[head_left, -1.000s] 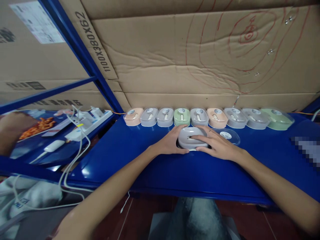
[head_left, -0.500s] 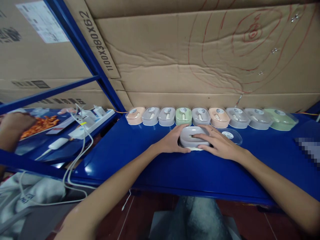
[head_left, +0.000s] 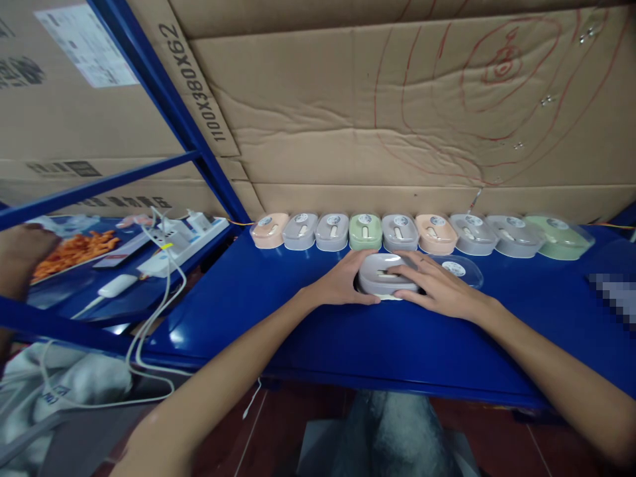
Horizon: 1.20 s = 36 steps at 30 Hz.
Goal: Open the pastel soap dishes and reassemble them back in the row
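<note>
A grey lidded plastic box [head_left: 381, 275] sits on the blue table [head_left: 308, 331] in front of me. My left hand [head_left: 342, 283] cups its left side, thumb along the near edge. My right hand [head_left: 437, 286] lies over its right side with fingers spread across the top. A loose clear lid [head_left: 460, 270] with a round sticker lies just right of my right hand. Behind, a row of several closed boxes [head_left: 365, 231] in peach, grey and green lines the cardboard wall.
Cardboard sheets [head_left: 348, 119] form the back wall. At left, a lower blue shelf [head_left: 74, 301] holds a white power strip [head_left: 173, 248], cables, a white device and a tray of orange food. Another person's hand [head_left: 17, 255] shows at the far left edge.
Both my hands stay on the grey box; my right fingers have shifted slightly over its top. The other person's hand at the left has moved a little.
</note>
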### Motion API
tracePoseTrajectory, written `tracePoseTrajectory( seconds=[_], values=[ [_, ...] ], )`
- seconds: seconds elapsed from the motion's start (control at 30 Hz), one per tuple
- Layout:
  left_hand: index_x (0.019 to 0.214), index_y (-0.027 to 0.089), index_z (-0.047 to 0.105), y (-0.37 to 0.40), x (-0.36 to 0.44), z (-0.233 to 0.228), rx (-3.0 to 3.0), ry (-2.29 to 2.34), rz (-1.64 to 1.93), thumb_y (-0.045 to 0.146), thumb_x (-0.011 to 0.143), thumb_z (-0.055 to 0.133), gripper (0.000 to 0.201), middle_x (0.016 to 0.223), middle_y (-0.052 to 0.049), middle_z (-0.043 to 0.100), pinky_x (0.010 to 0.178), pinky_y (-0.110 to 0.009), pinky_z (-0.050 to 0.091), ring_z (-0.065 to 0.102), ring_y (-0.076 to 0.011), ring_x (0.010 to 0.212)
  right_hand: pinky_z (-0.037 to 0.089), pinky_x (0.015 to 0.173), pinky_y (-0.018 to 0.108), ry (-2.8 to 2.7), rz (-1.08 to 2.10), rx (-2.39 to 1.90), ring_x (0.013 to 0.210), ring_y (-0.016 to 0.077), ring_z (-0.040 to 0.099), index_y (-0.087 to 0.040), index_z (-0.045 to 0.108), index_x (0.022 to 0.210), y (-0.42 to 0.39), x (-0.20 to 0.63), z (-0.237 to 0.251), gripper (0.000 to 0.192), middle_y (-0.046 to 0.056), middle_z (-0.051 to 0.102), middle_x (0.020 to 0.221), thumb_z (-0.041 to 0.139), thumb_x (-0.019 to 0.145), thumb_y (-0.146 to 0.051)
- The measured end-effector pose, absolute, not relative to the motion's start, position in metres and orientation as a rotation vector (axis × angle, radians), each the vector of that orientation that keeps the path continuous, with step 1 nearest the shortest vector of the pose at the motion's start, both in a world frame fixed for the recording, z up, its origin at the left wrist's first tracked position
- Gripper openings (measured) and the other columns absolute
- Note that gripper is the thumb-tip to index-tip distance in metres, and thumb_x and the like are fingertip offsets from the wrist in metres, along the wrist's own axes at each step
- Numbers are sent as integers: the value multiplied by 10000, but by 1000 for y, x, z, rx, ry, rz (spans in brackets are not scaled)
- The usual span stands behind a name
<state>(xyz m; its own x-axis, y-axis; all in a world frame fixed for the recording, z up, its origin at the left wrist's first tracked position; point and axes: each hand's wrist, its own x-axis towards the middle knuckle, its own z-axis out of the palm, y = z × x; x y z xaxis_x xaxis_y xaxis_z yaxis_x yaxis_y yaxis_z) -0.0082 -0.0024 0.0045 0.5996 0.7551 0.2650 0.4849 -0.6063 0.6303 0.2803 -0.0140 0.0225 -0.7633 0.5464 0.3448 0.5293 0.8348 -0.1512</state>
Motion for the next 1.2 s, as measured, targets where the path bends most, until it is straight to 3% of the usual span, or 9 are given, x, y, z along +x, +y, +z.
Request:
tracePoseTrajectory(
  seconds=[0.6, 1.2],
  values=[
    [1618, 267, 459, -4, -7, 5, 2343, 984, 698, 587, 761, 901, 1016, 1596, -151, 546, 1252, -652, 390, 488, -433, 1490, 561, 1114, 598, -2677, 18, -805, 1371, 391, 612, -238, 624, 1429, -15, 280, 20, 454, 207, 536, 1560, 644, 1056, -496],
    [1646, 273, 416, -2, -9, 1, 2393, 966, 692, 651, 772, 897, 1067, 1615, -154, 530, 1275, -648, 364, 462, -417, 1517, 559, 1106, 604, -2675, 72, -825, 1371, 402, 607, -242, 607, 1447, -15, 280, 19, 498, 210, 531, 1566, 642, 1048, -538]
  ],
)
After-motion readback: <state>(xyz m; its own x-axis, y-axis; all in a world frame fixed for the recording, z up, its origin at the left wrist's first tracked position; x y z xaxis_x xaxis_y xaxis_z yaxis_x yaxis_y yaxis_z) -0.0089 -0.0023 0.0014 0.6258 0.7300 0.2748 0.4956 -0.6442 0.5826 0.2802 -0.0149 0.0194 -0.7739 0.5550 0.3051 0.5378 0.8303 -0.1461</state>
